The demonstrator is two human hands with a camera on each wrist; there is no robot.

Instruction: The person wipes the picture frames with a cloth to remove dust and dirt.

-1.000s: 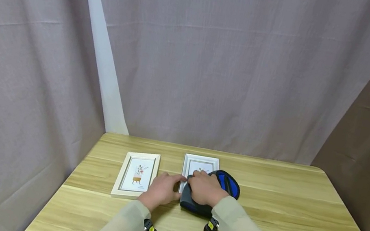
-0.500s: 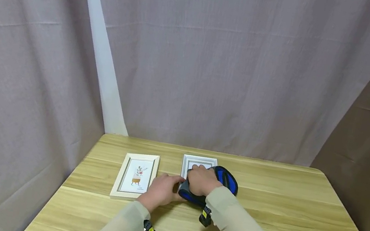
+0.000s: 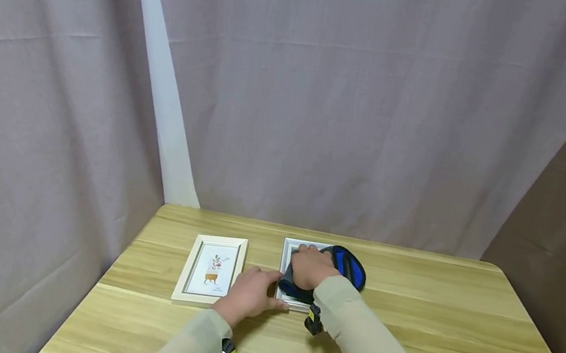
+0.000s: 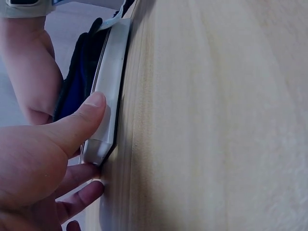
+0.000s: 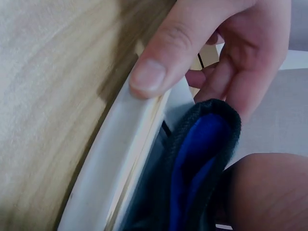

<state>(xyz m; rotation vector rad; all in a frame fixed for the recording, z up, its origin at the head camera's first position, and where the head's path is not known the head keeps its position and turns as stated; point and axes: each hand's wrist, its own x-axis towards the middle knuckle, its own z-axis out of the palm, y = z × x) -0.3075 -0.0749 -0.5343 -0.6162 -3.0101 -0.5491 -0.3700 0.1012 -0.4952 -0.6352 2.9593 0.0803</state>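
My right hand (image 3: pixel 311 268) grips a dark grey cloth piece (image 3: pixel 351 267) with blue inside and black edging, and presses it on the face of a white picture frame (image 3: pixel 285 256). The frame lies flat, its picture mostly covered. At the frame's near left corner, my left hand (image 3: pixel 251 292) holds on, thumb along the near side and fingers by the left side. In the left wrist view the thumb touches the frame's side (image 4: pixel 111 72). The right wrist view shows the cloth's open blue fold (image 5: pixel 207 139) over the frame; the right fingertips are hidden there.
A cream picture frame (image 3: pixel 191 261) with a plant print lies to the left, close to the left hand. Both frames are on a wood-grain table (image 3: pixel 438 330). Grey curtains (image 3: pixel 355 120) hang behind the table's far edge and at the left.
My right hand has moved the cloth away from me and slightly left over the white frame, uncovering its near edge. My left hand stays at the corner.
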